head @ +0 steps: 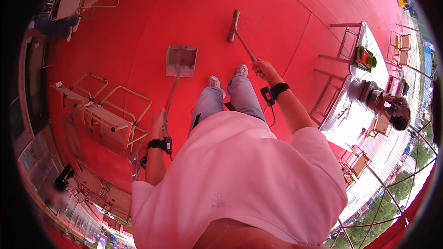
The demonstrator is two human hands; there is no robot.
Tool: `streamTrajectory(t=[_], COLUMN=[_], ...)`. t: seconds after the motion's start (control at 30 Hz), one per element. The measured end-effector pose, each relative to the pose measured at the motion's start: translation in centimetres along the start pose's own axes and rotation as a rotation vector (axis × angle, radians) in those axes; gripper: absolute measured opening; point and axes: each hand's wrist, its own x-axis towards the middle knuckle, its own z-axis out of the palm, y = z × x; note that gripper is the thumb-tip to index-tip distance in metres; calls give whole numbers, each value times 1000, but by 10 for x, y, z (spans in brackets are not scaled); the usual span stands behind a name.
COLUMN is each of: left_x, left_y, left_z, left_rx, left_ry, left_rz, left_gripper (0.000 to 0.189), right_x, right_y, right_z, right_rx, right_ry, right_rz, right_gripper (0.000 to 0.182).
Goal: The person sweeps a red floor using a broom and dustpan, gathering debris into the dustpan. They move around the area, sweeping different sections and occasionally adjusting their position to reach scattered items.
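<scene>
My right hand point(263, 68) is closed round the handle of a long-handled broom point(245, 44), whose narrow bristled head is out ahead on the red floor. Lower on the left, my left hand point(159, 121) grips the handle of a long-handled dustpan point(181, 61). The dustpan's pan rests on the floor with its ribbed edge showing, left of my shoes and apart from the broom head. Whether anything lies in the pan cannot be told. Both of my wrists carry black straps with small devices.
Folding chairs point(107, 117) stand at the left, with another chair point(71, 0) and a person's legs point(57, 28) farther up. At the right are metal-legged tables point(375, 46), one bearing a green container point(371, 61). A person point(398, 110) is beyond them.
</scene>
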Motion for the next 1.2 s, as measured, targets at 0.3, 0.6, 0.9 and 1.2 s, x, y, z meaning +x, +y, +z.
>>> streamTrajectory(t=[0.3, 0.6, 0.9, 1.2], left_x=[-44, -74, -35, -39], left_y=[58, 92, 170, 227], left_z=[23, 86, 141, 185], left_rx=[272, 310, 378, 533], left_ry=[-8, 63, -50, 0], left_rz=[-35, -46, -13, 36], left_gripper=[53, 53, 50, 49], right_x=[116, 86, -44, -9], right_y=[-45, -44, -31, -102], right_z=[39, -128, -274, -222], right_rx=[307, 429, 488, 394], right_ry=[-407, -208, 175, -58], right_rz=[207, 277, 241, 82], right_gripper=[6, 4, 18, 28])
